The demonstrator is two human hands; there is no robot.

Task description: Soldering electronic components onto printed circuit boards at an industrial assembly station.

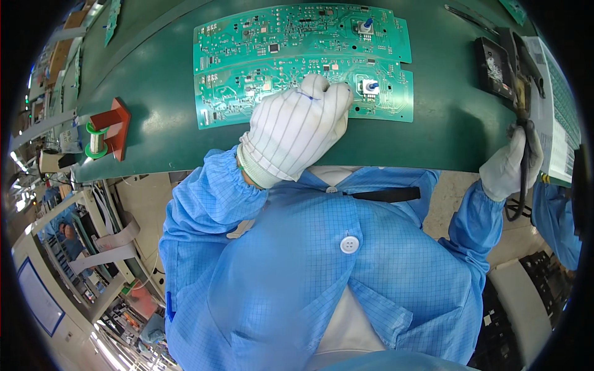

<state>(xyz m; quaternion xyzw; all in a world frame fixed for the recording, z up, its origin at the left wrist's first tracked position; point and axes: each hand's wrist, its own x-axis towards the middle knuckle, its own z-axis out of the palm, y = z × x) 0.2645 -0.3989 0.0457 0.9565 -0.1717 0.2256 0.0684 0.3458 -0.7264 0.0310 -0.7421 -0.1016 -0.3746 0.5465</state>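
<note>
Two long green circuit boards lie edge to edge on the green work mat; the far board (303, 31) and the near board (229, 96) each carry a white square part with a blue shaft at the right. My left hand (294, 130), in a white striped glove, rests over the middle of the near board with its fingers curled. Its fingertips are hidden under the hand. At the far right, my gloved right hand (510, 164) is closed round the dark handle of what looks like a soldering iron (523, 133), whose tip end reaches into a black stand (518, 55).
A black tray (494, 67) with small bright bits stands beside the iron stand. Tweezers (470, 18) lie at the back right. To the left, a red-brown holder (117, 130) stands with a solder wire spool (96, 141). A white rack (554, 117) borders the right edge.
</note>
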